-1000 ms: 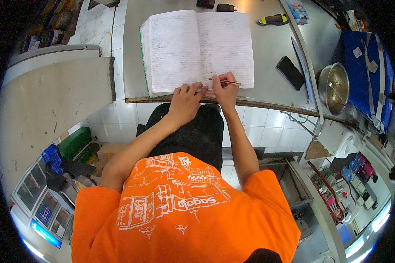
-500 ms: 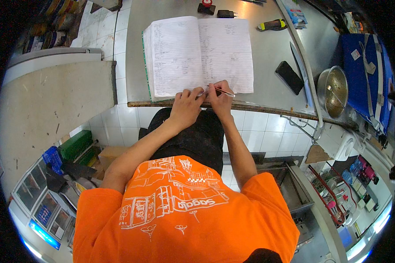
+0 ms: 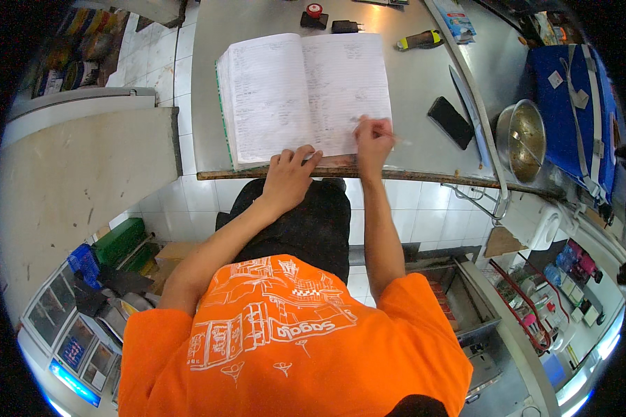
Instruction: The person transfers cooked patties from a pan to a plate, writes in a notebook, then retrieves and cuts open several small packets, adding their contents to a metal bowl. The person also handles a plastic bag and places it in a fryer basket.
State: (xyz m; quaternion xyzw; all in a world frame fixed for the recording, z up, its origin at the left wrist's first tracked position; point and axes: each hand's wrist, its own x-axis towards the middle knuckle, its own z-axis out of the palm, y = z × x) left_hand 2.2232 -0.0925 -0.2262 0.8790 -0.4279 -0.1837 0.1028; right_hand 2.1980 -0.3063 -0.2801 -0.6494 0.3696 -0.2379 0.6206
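A thick ruled notebook [image 3: 268,97] with handwriting on both pages lies open on the metal table [image 3: 410,90]. At its bottom edge rests my left hand [image 3: 290,177], fingers apart and laid over the lower part of the left page near the fold. My right hand [image 3: 373,149] is closed around a slim pen [image 3: 389,135], over the lower right page. Motion blurs the pen and fingers, so whether the tip touches the paper cannot be told.
To the right lie a black phone [image 3: 451,122], a long knife [image 3: 470,111] and a metal bowl [image 3: 509,149] with a utensil in it. A blue bag [image 3: 574,118] stands beyond. Further back are a black-and-yellow tool [image 3: 419,41], a black plug adapter [image 3: 346,27] and a red-topped object [image 3: 314,14].
My right hand has moved right and away from my left hand, from the fold to the right page, carrying the pen. The left hand stays at the notebook's lower edge. The view has shifted slightly.
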